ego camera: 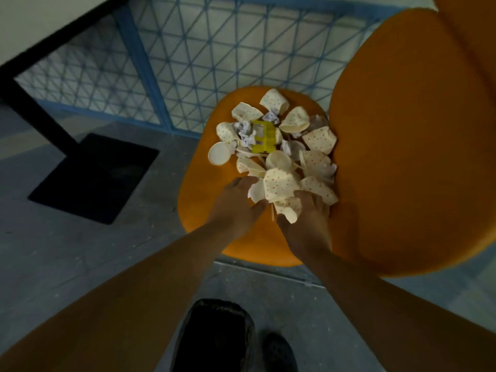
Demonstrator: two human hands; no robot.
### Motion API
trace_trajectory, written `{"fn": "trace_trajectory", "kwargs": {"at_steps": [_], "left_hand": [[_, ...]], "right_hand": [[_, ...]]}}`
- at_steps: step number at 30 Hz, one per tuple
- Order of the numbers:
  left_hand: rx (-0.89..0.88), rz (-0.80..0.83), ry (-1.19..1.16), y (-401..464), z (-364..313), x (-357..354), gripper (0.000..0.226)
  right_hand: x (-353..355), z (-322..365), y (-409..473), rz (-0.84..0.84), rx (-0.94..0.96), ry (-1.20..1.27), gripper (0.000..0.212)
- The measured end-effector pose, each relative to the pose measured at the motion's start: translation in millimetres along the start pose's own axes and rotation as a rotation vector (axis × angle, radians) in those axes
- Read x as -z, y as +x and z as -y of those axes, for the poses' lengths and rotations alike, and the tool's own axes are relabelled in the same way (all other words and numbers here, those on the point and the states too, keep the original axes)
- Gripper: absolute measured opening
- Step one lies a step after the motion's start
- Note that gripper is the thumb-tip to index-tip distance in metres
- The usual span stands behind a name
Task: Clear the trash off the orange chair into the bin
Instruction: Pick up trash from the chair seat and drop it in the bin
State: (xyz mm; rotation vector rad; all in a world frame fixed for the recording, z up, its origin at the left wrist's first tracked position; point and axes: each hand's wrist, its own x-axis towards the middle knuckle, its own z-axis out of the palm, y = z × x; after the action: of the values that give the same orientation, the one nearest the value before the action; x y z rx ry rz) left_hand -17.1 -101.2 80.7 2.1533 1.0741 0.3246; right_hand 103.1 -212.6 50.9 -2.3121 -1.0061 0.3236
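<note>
Both hands are closing on the near edge of the pile: the left hand [237, 201] is pinching a crumpled dotted paper cup [279, 187], the right hand [304, 218] is gripping another. The heap of crushed cream paper cups [281, 146] is lying on the round orange chair seat [198, 210].

A blue metal fence [150, 65] with a diamond wire mesh runs across the upper part of the view, and a pale wall shows through it. At the left, a black post [35, 108] goes down at an angle to a flat black square base [94, 178], which lies on the grey concrete floor [67, 251]. The floor has some light scratches and dusty marks. At the bottom edge, a dark shoe [279, 353] of the person stands on the same floor.
</note>
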Motion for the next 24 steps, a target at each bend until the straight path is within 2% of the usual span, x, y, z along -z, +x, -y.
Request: {"fn": "trace_trajectory", "kwargs": {"at_steps": [3, 6, 10, 15, 18, 21, 24], "left_hand": [[-0.008, 0.021, -0.006, 35, -3, -32, 0.063], [-0.024, 0.051, -0.005, 70, 0, -58, 0.069], [-0.013, 0.112, 0.107, 104, 8, -75, 0.081], [-0.060, 0.198, 0.281, 122, 15, -90, 0.090], [-0.097, 0.150, 0.333, 122, 14, -93, 0.084], [-0.147, 0.056, 0.245, 115, 15, -88, 0.081], [-0.095, -0.007, 0.045, 109, 13, -75, 0.079]], "right_hand": [[-22, -13, 12, -0.049, -0.068, 0.063, 0.062], [-42, -25, 22, -0.071, -0.045, 0.012, 0.060], [-57, -36, 30, -0.043, -0.041, -0.016, 0.059], [-70, -43, 33, -0.057, -0.003, -0.045, 0.042], [-72, -51, 35, -0.090, 0.043, -0.131, 0.031], [-70, -51, 34, -0.113, 0.059, -0.113, 0.030], [-65, -44, 31, -0.116, 0.041, -0.084, 0.032]]}}
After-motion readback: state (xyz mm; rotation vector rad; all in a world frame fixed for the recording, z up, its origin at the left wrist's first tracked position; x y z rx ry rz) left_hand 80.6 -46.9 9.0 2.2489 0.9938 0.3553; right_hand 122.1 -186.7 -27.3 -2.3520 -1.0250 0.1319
